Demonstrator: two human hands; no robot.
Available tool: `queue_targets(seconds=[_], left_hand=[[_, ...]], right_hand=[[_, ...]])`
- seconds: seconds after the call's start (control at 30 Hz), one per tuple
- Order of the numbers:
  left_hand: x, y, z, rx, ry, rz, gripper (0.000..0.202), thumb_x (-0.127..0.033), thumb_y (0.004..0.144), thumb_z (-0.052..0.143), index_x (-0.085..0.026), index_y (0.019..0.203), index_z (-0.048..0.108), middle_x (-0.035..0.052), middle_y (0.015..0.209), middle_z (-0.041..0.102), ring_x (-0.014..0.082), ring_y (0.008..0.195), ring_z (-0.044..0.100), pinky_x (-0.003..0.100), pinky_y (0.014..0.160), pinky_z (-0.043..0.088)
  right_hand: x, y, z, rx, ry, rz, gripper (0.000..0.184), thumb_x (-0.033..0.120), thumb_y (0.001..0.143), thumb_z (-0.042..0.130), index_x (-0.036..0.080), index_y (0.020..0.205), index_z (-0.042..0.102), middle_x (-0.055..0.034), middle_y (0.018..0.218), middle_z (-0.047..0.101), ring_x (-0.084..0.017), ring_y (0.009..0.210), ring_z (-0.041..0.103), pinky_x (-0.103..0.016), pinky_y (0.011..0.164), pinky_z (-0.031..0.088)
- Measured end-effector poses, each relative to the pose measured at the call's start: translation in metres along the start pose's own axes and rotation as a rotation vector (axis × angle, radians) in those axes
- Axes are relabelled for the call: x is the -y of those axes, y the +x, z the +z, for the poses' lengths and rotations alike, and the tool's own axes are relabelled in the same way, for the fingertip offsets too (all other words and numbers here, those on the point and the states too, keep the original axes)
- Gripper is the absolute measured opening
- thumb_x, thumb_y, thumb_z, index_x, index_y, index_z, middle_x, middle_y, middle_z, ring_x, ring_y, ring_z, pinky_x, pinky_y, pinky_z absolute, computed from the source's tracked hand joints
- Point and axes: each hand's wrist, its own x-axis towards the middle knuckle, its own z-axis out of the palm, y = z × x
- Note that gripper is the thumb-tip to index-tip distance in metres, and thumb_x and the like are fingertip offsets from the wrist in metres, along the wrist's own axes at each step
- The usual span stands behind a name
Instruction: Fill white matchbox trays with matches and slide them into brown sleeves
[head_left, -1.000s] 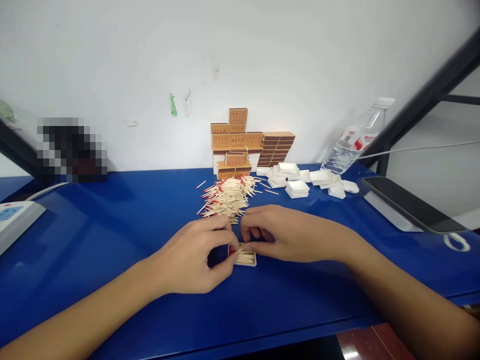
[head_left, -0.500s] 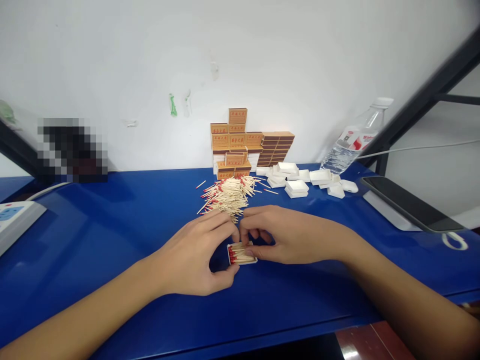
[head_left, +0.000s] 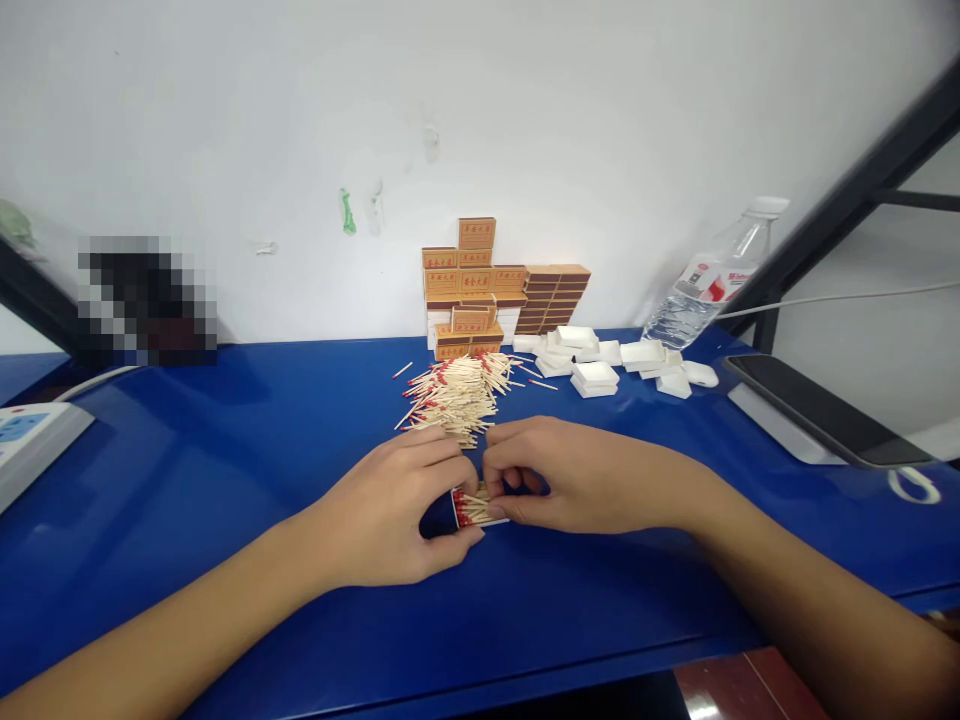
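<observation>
A small white matchbox tray (head_left: 474, 508) filled with red-tipped matches lies on the blue table (head_left: 225, 470) between both hands. My left hand (head_left: 390, 515) curls round the tray's left end, thumb under its near edge and fingers closed over its top. My right hand (head_left: 570, 475) pinches the tray's right end, fingers bent down onto the matches. Just behind the hands lies a loose pile of matches (head_left: 454, 392).
Stacked orange matchbox sleeves (head_left: 480, 285) stand against the wall. Several empty white trays (head_left: 600, 362) lie to their right. A water bottle (head_left: 705, 280) leans at the back right, a dark phone (head_left: 817, 410) lies at the right, a white power strip (head_left: 30, 445) at the left edge.
The tray slid slightly left and both hands closed in on it; my fingers now cover more of the matches than half a second ago.
</observation>
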Motion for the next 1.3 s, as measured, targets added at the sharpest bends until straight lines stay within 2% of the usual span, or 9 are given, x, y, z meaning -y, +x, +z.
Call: queue_targets(seconds=[0.2,0.53,0.83,1.03,1.3], left_hand=[[-0.0003,-0.0017,-0.001,-0.006,0.02,-0.007,0.021,-0.034,0.089,0.073,-0.018,0.102,0.065,0.0043,0.096,0.069,0.0231,0.091,0.062,0.04,0.082,0.051],[-0.0001,-0.0013,-0.0012,0.024,0.027,0.008,0.017,-0.034,0.092,0.07,-0.019,0.093,0.065,0.004,0.091,0.066,0.0225,0.088,0.061,0.038,0.08,0.051],[0.0006,-0.0013,0.0005,0.011,0.046,0.015,0.017,-0.033,0.093,0.069,-0.019,0.101,0.066,0.0043,0.094,0.067,0.0228,0.09,0.063,0.039,0.082,0.051],[0.0006,-0.0016,0.0003,0.013,0.055,0.02,0.015,-0.034,0.094,0.068,-0.019,0.096,0.065,0.0034,0.091,0.066,0.0216,0.087,0.062,0.037,0.078,0.051],[0.0006,-0.0018,0.001,-0.001,0.073,0.035,0.015,-0.034,0.094,0.069,-0.019,0.097,0.065,0.0032,0.092,0.066,0.0215,0.088,0.063,0.037,0.08,0.051]], right_hand=[[-0.0012,0.0007,0.0008,-0.072,-0.029,0.029,0.008,0.014,0.089,0.065,0.019,0.083,0.062,-0.0006,0.087,0.065,-0.014,0.076,0.054,-0.027,0.067,0.039],[-0.0018,0.0002,0.0024,-0.038,-0.007,0.017,0.008,0.015,0.088,0.066,0.019,0.082,0.065,0.0001,0.083,0.064,-0.014,0.074,0.054,-0.027,0.064,0.038],[-0.0019,0.0003,-0.0003,-0.061,-0.035,0.017,0.01,0.013,0.088,0.066,0.019,0.081,0.063,0.0002,0.085,0.064,-0.013,0.075,0.054,-0.027,0.066,0.038],[-0.002,-0.0009,0.0003,-0.033,-0.005,0.01,0.012,0.019,0.089,0.069,0.019,0.079,0.063,0.0004,0.082,0.064,-0.014,0.074,0.056,-0.026,0.065,0.039],[-0.0013,-0.0012,-0.0007,-0.054,-0.013,-0.005,0.01,0.013,0.088,0.066,0.019,0.081,0.063,0.0008,0.082,0.063,-0.013,0.074,0.054,-0.026,0.066,0.038]])
